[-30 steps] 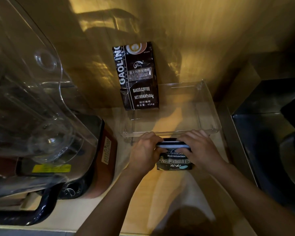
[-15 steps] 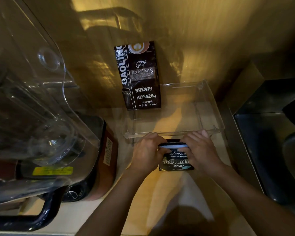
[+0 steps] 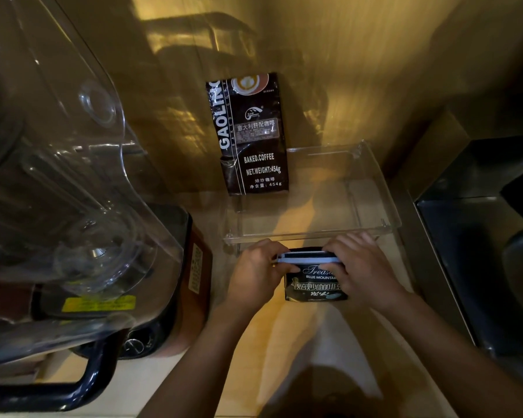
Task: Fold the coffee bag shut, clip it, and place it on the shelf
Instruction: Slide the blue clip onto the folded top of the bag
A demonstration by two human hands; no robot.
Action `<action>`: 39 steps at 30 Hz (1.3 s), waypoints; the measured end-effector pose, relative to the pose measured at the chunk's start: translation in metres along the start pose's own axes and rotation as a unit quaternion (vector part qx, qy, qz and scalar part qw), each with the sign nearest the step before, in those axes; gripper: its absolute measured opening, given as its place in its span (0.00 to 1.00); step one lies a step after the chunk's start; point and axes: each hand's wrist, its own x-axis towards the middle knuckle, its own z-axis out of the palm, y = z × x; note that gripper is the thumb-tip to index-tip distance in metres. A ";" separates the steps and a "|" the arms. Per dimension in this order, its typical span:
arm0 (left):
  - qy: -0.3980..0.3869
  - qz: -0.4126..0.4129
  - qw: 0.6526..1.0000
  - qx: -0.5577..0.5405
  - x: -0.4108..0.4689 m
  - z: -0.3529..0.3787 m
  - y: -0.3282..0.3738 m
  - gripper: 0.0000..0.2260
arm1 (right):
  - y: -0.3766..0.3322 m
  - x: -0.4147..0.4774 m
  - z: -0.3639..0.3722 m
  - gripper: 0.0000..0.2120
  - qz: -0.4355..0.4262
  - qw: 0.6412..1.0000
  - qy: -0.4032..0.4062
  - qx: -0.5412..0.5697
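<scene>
The left hand [image 3: 254,267] and right hand [image 3: 361,267] still pinch the ends of the pale blue clip [image 3: 307,257] across the folded top of the Blue Mountain coffee bag [image 3: 313,285]; the bag stands on the counter [image 3: 284,342], as before, just before the clear tray [image 3: 375,188]; the Gaolin coffee bag [image 3: 252,134] leans unmoved behind.

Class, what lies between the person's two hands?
In the head view, a small dark Blue Mountain coffee bag with a pale blue clip, gripped by left hand and right hand.
</scene>
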 end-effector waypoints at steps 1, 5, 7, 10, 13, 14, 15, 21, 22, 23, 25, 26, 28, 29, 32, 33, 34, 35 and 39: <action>0.001 -0.001 1.000 0.000 0.000 0.000 0.000 0.09 | -0.001 0.000 -0.001 0.10 -0.001 1.000 -0.001 -0.008; 0.000 0.009 1.000 0.005 0.000 0.000 0.003 0.09 | -0.009 0.003 -0.001 0.12 -0.019 0.999 -0.003 -0.035; 0.008 0.015 1.000 0.011 0.000 0.001 0.003 0.08 | -0.013 0.005 0.002 0.12 -0.027 0.999 0.015 -0.036; 0.015 0.013 1.000 0.011 -0.001 0.003 0.003 0.08 | -0.015 0.005 0.004 0.11 -0.025 0.999 0.035 -0.025; 0.009 0.011 1.000 0.014 -0.001 0.004 0.003 0.07 | -0.017 0.004 0.005 0.06 -0.029 0.998 0.052 -0.021; 0.009 0.013 1.000 0.018 -0.001 0.004 0.003 0.07 | -0.018 0.004 0.005 0.06 -0.027 0.998 0.060 -0.016; 0.010 0.014 1.000 0.023 -0.001 0.004 0.003 0.07 | -0.018 0.003 0.005 0.10 -0.024 0.998 0.060 -0.012; 0.019 0.017 0.999 0.029 -0.001 0.004 0.005 0.07 | -0.022 0.002 0.004 0.04 -0.022 0.998 0.056 -0.017; 0.021 0.019 0.999 0.027 -0.002 0.004 0.005 0.07 | -0.022 0.002 0.004 0.04 -0.023 0.998 0.058 -0.021; 0.023 0.020 0.999 0.027 -0.002 0.004 0.005 0.07 | -0.022 0.002 0.004 0.04 -0.025 0.998 0.061 -0.022; 0.023 0.021 0.999 0.029 -0.003 0.004 0.006 0.06 | -0.022 0.002 0.004 0.08 -0.029 0.997 0.067 -0.021; 0.024 0.020 0.999 0.029 -0.003 0.004 0.006 0.07 | -0.022 0.001 0.004 0.10 -0.031 0.997 0.069 -0.019; 0.026 0.018 0.999 0.029 -0.004 0.004 0.006 0.07 | -0.022 0.000 0.003 0.14 -0.034 0.997 0.071 -0.014; 0.025 0.016 0.999 0.029 -0.003 0.005 0.006 0.07 | -0.022 0.000 0.003 0.14 -0.034 0.997 0.070 -0.015; 0.025 0.010 0.999 0.026 -0.003 0.005 0.006 0.07 | -0.021 0.001 0.005 0.14 -0.035 0.997 0.070 -0.019; 0.023 0.011 0.999 0.027 -0.003 0.005 0.006 0.07 | -0.020 0.002 0.005 0.13 -0.035 0.997 0.070 -0.019; 0.022 0.012 0.999 0.029 -0.003 0.005 0.005 0.07 | -0.020 0.002 0.005 0.13 -0.036 0.997 0.070 -0.019; 0.022 0.013 0.999 0.032 -0.003 0.005 0.004 0.07 | -0.019 0.003 0.006 0.13 -0.037 0.997 0.070 -0.019; 0.019 0.018 0.999 0.044 0.000 0.005 0.000 0.07 | -0.016 0.004 0.009 0.07 -0.036 0.996 0.067 -0.037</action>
